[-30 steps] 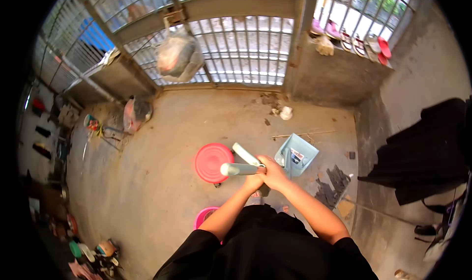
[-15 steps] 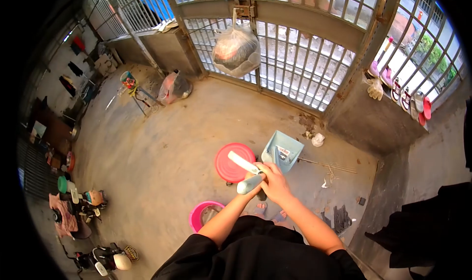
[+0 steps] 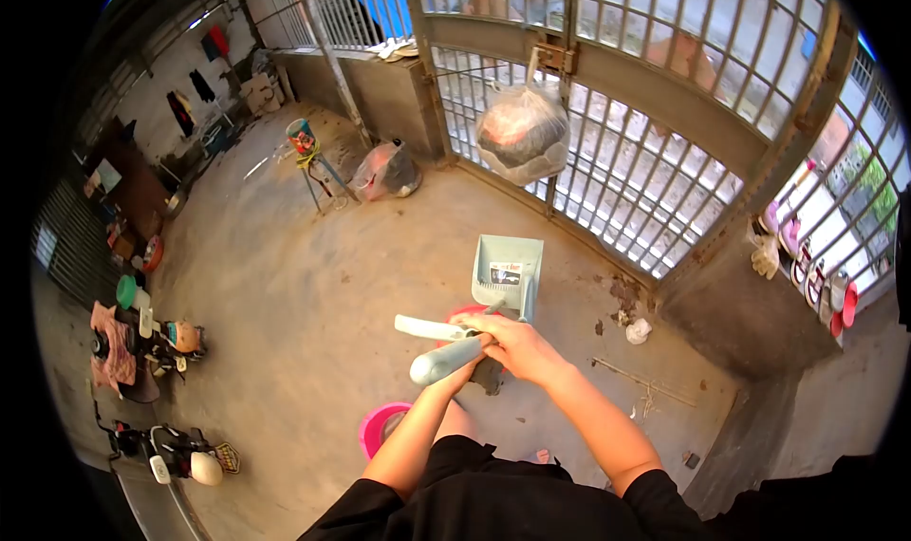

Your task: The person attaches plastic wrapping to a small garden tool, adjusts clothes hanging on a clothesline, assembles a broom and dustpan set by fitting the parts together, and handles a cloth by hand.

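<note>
A pale green long-handled dustpan hangs over or rests on the floor ahead; I cannot tell which. My right hand is closed around handles above it. Fingers of my left hand wrap from below, partly hidden by a thick pale green handle that points back towards me. Beside it a whitish handle sticks out to the left. Which handle belongs to the dustpan is hidden by my fingers. Under my hands shows a dark grey piece, its kind unclear. A red round lid is mostly covered.
A pink basin stands near my legs. Ahead is a barred gate with a filled plastic bag hanging from it. Shoes line the right ledge. Scooters are at left, and a crumpled white scrap lies on the floor.
The view has turned left. The dustpan has moved left, away from the white scrap and beyond the red lid. My hands and the handles now cover most of the lid.
</note>
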A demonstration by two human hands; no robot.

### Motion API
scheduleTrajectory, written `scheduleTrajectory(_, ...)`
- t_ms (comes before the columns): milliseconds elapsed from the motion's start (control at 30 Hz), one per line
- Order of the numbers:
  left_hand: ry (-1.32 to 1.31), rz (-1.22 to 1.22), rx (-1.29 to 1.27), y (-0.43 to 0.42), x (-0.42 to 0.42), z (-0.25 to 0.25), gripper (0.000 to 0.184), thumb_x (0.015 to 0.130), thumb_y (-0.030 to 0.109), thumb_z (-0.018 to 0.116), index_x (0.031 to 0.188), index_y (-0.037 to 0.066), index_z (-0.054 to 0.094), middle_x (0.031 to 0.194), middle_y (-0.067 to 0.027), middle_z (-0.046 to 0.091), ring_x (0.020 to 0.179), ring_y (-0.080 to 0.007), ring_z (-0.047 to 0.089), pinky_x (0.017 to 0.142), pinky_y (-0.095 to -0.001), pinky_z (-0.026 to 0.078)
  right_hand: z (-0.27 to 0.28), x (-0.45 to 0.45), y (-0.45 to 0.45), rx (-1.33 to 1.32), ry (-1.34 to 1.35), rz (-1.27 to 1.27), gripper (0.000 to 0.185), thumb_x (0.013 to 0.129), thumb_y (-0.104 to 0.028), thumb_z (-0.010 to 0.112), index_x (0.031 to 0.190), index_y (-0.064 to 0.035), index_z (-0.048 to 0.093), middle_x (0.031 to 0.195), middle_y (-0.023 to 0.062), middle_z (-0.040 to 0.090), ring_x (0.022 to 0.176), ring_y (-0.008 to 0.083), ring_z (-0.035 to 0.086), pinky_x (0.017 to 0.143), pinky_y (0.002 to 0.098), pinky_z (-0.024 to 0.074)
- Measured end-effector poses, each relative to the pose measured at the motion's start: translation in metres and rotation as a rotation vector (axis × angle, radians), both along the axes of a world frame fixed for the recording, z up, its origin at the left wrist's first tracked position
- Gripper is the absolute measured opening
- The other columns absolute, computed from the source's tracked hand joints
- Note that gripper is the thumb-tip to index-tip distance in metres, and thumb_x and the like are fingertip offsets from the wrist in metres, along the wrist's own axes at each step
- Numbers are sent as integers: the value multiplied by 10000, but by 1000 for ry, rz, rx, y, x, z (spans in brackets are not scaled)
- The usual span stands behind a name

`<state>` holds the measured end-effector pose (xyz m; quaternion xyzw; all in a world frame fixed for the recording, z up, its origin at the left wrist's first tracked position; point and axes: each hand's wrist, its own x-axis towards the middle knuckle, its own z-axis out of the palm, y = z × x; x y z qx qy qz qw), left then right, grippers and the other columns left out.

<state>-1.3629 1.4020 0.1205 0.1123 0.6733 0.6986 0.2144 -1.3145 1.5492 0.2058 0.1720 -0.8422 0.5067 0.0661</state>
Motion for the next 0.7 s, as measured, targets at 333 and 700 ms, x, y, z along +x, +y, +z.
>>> scheduleTrajectory(333, -56, 405, 82, -186, -170, -23, 183, 818, 80, 640, 914, 98, 485, 798, 36, 473, 755, -62, 449, 675, -207, 388, -27, -197, -66, 159, -192, -158, 244, 791, -46, 626, 1017, -60, 535, 684, 92, 496, 614, 235, 459, 599, 328, 427)
scheduleTrajectory(700, 21, 508, -35, -309, -303, -21, 123, 869, 109, 581, 924, 102, 472, 754, 25, 511, 674, -59, 478, 577, -220, 412, -93, -389, -139, 19, -99, -309, 218, 792, -20, 640, 994, -29, 557, 884, 103, 602, 817, 175, 593, 745, 296, 483)
